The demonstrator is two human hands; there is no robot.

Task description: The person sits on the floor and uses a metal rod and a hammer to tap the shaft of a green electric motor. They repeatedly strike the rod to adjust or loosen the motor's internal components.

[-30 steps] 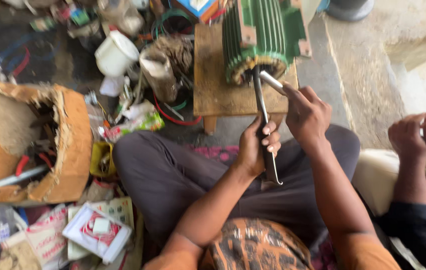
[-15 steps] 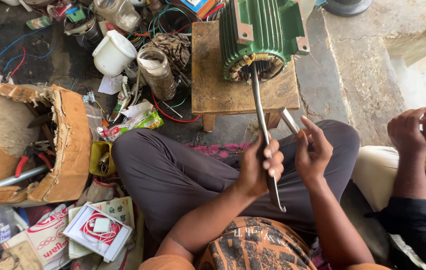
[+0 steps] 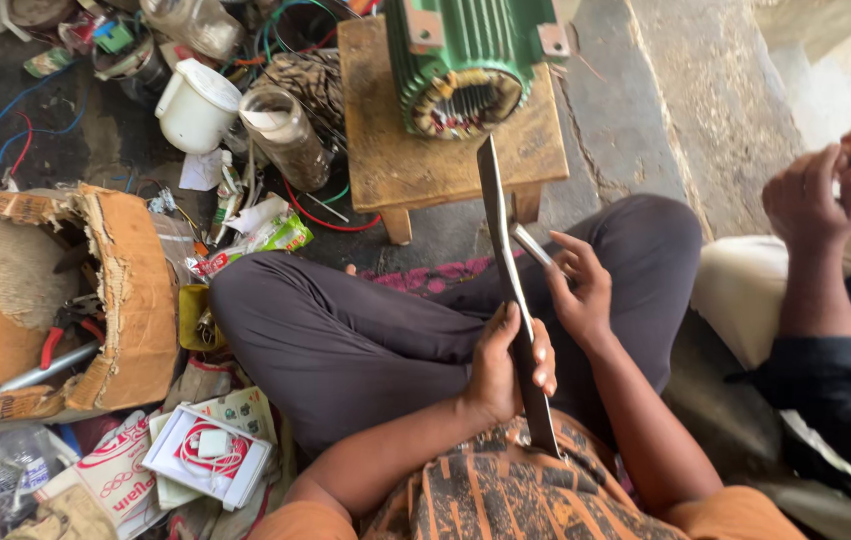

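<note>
Above the crossed legs, in dark grey trousers, of the seated person: the left hand (image 3: 506, 365) is gripping a long, flat, dark metal strip (image 3: 508, 290), fingers wrapped around its lower half. The strip is running upward from the patterned orange shirt toward the table, its tip lying over the table's front edge. The right hand (image 3: 581, 290) is holding a short, flat, silver-grey metal piece (image 3: 531, 243), fingers pinching it just beside the strip's right edge.

Ahead: a small, square wooden table (image 3: 386, 150) is carrying a green, ribbed motor housing (image 3: 466, 50) with copper windings showing at its open end. Left of the table, a white plastic jug (image 3: 196, 105) and a clear plastic jar (image 3: 286, 135) are standing on the littered floor. Far left, a torn brown cardboard box (image 3: 116, 290) is holding red-handled pliers (image 3: 61, 335). At right, another person's hand (image 3: 811, 195) is hovering.
</note>
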